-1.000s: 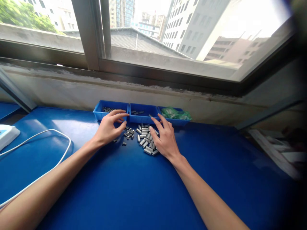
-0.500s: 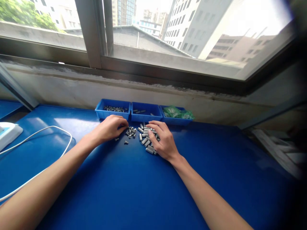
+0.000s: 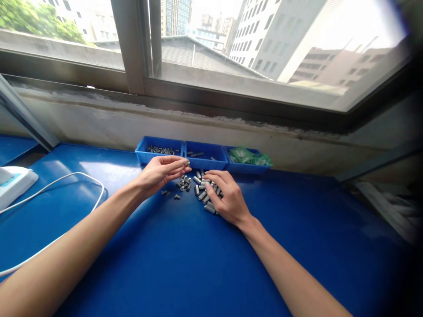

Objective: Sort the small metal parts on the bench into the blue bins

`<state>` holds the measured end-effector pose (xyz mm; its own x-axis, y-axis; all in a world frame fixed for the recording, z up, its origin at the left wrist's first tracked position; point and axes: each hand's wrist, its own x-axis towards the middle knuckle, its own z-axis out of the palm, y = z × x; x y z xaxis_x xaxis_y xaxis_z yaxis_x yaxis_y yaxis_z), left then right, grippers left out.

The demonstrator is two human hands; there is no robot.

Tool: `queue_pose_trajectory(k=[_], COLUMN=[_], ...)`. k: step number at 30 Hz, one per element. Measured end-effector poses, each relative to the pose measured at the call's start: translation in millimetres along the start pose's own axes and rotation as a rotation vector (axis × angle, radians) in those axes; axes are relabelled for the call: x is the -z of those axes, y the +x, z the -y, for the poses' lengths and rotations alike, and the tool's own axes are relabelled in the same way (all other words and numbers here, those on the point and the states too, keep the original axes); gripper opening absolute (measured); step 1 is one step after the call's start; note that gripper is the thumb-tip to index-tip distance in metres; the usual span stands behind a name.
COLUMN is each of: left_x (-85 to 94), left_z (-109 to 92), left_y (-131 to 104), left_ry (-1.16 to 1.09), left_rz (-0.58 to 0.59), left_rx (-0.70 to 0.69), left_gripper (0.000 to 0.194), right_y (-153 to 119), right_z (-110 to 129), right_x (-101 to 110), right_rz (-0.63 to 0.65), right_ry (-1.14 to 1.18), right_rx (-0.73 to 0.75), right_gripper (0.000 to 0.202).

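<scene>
Between thumb and fingertips, my left hand (image 3: 162,172) pinches a small metal screw (image 3: 187,164), raised just in front of the blue bins. Below it, a small pile of screws (image 3: 183,183) lies on the blue table (image 3: 185,255), with a loose screw (image 3: 177,197) nearer me. My right hand (image 3: 227,196) rests over a pile of metal hex standoffs (image 3: 202,193), its thumb and fingers curved around some of them. Whether it grips one is hidden by the fingers.
Three blue bins stand along the wall: one with screws (image 3: 142,156), one with a few standoffs (image 3: 206,163), one with green plastic bags (image 3: 246,155). A white power strip (image 3: 23,182) and white cable (image 3: 95,180) lie at the left.
My left hand has risen from the screw pile and moved right, now with a screw at its fingertips. My right hand stays at the standoffs. The whole view has shifted slightly.
</scene>
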<state>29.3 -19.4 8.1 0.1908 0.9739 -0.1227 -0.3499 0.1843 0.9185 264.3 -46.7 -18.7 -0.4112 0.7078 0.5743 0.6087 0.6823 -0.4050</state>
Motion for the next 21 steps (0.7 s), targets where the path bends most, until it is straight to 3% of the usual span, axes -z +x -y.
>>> queue_pose_trajectory(k=[6,12,15,19,21], left_x=[12.8,18.8,18.9,22.9,25.0], left_z=[-8.3,-16.6,-29.1,-48.6,-53.4], left_y=[6.5,2.5,-3.2,-9.7,-11.4], left_ry=[0.006,0.305,0.593,1.227,1.382], left_rz=[-0.358,-0.389,-0.267,0.235,0.394], left_rx=[-0.306,-0.459,-0.438,-0.206,-0.078], left_gripper=[0.034,0.045,0.045,0.045,0.047], right_y=[0.2,0.4,0.3,0.6,0.6], right_z=[-0.1,-1.1,-1.9,-1.9,-1.5], right_x=[0.1,-0.9,-1.3,-0.9,-0.8], right_rz=[0.006,0.000,-0.003,-0.002,0.000], right_ry=[0.003,0.004,0.003,0.000,-0.002], right_rx=[0.002,0.018,0.026,0.021,0.023], right_gripper=[0.020,0.019,0.019,0.019,0.019])
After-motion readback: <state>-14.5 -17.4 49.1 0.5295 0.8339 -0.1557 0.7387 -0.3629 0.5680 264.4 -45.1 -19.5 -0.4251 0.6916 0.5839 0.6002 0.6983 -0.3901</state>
